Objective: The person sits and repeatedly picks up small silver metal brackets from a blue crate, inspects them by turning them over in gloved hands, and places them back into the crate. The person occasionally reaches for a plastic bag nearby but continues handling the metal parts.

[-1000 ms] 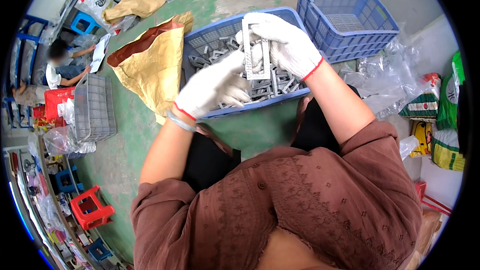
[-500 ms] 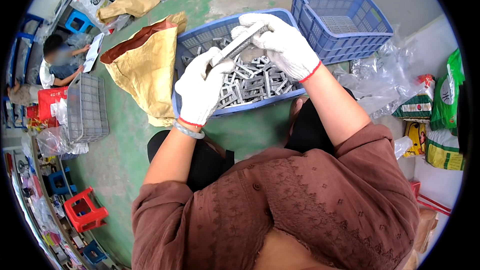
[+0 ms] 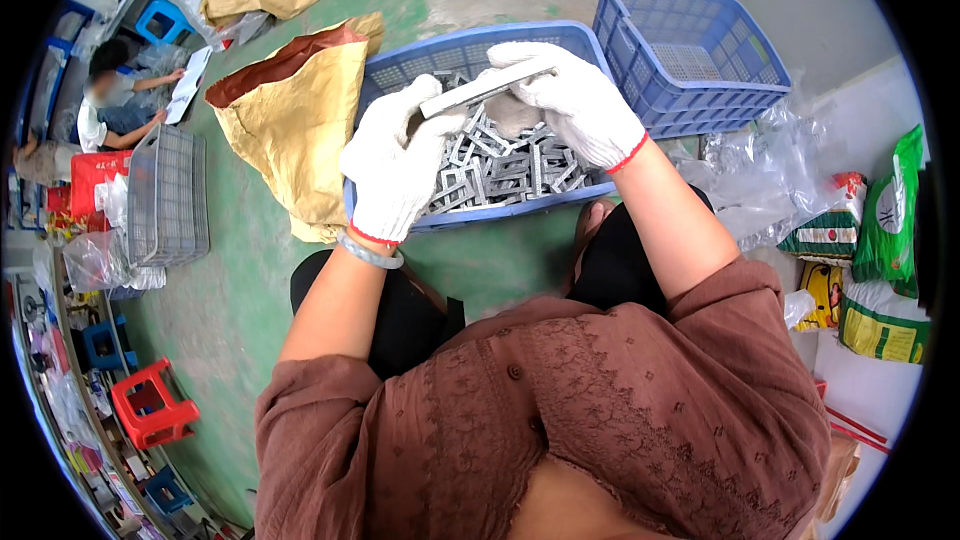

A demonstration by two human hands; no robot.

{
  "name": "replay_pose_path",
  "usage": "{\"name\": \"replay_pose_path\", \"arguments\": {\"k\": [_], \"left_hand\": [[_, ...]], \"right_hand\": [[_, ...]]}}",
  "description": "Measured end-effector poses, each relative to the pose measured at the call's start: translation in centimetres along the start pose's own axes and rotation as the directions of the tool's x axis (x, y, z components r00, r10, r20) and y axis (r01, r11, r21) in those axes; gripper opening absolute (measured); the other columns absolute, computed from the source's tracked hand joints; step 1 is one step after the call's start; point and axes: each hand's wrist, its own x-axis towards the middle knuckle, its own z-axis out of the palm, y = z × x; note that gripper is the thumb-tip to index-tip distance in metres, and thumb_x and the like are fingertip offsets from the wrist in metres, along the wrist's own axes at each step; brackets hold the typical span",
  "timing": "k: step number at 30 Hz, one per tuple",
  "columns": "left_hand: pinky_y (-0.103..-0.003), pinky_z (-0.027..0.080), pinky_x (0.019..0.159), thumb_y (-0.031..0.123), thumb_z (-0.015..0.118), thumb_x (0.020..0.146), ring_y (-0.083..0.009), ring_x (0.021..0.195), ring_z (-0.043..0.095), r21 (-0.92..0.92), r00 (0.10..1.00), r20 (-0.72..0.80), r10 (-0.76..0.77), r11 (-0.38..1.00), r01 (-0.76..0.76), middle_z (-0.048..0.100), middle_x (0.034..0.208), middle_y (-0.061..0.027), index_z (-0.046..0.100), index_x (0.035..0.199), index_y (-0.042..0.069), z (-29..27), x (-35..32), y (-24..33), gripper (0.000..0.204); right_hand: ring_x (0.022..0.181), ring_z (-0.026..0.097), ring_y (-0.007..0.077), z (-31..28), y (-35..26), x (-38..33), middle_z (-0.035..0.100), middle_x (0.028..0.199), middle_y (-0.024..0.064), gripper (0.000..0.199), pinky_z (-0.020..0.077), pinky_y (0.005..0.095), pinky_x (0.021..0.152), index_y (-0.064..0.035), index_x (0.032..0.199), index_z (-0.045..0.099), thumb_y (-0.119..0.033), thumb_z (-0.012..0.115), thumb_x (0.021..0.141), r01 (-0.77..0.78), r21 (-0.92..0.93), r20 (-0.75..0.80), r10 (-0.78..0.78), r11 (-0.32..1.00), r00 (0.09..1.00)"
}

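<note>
Between my white-gloved hands is a long, narrow grey metal piece (image 3: 487, 87), its flat side up and its right end slightly raised. My left hand (image 3: 395, 155) pinches the near left end with thumb and fingers. My right hand (image 3: 575, 100) grips the far right end, its fingers partly under the piece. Below, a blue plastic crate (image 3: 520, 208) holds a heap of grey metal frames (image 3: 500, 165), narrow and rectangular with open middles. My gloves hide part of the heap and the crate's far side.
An open brown paper sack (image 3: 290, 130) leans at the crate's left side. A second blue crate (image 3: 690, 60) stands at the far right, beside clear plastic bags (image 3: 770, 180) and filled sacks (image 3: 890, 220). At left are a grey crate (image 3: 168, 200), a red stool (image 3: 155, 405) and a seated person (image 3: 115, 105).
The metal piece has turned to a flatter slant, with its wide face now upward. Both hands still hold its ends and have shifted slightly. My view has tilted a little.
</note>
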Motion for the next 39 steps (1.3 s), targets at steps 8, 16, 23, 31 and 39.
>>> {"name": "replay_pose_path", "arguments": {"k": [8,16,23,31,39], "left_hand": [[-0.023,0.053,0.073,0.002,0.073,0.086,-0.0118,0.083,0.066,0.094,0.998,-0.039,-0.049,0.994,0.052,0.07,0.103,-0.0107,0.061,0.119,-0.004,-0.3,0.3,1.0,0.036],[-0.023,0.053,0.071,0.001,0.073,0.086,-0.0117,0.081,0.066,0.152,0.998,-0.025,0.052,0.987,-0.048,0.07,0.106,-0.0112,0.063,0.118,-0.004,-0.5,0.3,0.7,0.034],[-0.024,0.055,0.066,-0.004,0.064,0.09,-0.0149,0.081,0.068,-0.077,0.999,0.02,-0.041,0.996,0.042,0.069,0.111,-0.0139,0.057,0.128,-0.006,-0.4,0.3,0.7,0.039],[-0.025,0.057,0.068,0.002,0.055,0.096,-0.017,0.086,0.07,-0.211,0.937,0.08,-0.34,0.913,0.349,0.069,0.112,-0.016,0.054,0.13,-0.008,-0.4,0.5,2.3,0.036],[-0.024,0.055,0.064,0.004,0.055,0.095,-0.0144,0.076,0.068,-0.12,0.929,0.115,-0.353,0.923,0.365,0.071,0.104,-0.0133,0.054,0.128,-0.009,-0.9,0.7,2.4,0.036]], "right_hand": [[0.101,0.06,0.0136,1.2,-0.7,-0.3,0.067,0.112,0.0066,0.037,0.0481,0.0287,0.09,0.0012,0.126,0.062,-0.01,0.066,0.092,-0.073,-0.165,-0.073,0.062,0.984,0.995],[0.098,0.062,0.014,1.0,-0.6,-0.4,0.068,0.111,0.0081,0.037,0.05,0.0289,0.086,0.0015,0.125,0.063,-0.011,0.067,0.091,-0.061,-0.192,-0.053,0.052,0.979,0.997],[0.093,0.065,0.0141,0.3,-1.0,-0.5,0.069,0.11,0.0089,0.036,0.0547,0.0287,0.078,-0.0002,0.125,0.064,-0.009,0.066,0.09,-0.157,-0.076,0.002,0.157,0.985,0.988],[0.079,0.067,0.0161,0.9,-1.0,-0.7,0.071,0.099,0.0115,0.034,0.0553,0.0281,0.067,0.0006,0.124,0.063,-0.01,0.064,0.091,-0.038,-0.177,-0.032,0.033,0.983,0.999],[0.071,0.065,0.0156,2.0,-1.9,-0.8,0.07,0.091,0.011,0.032,0.0538,0.0275,0.063,0.0007,0.12,0.062,-0.016,0.065,0.093,-0.246,-0.092,0.01,0.248,0.965,0.969]]}}
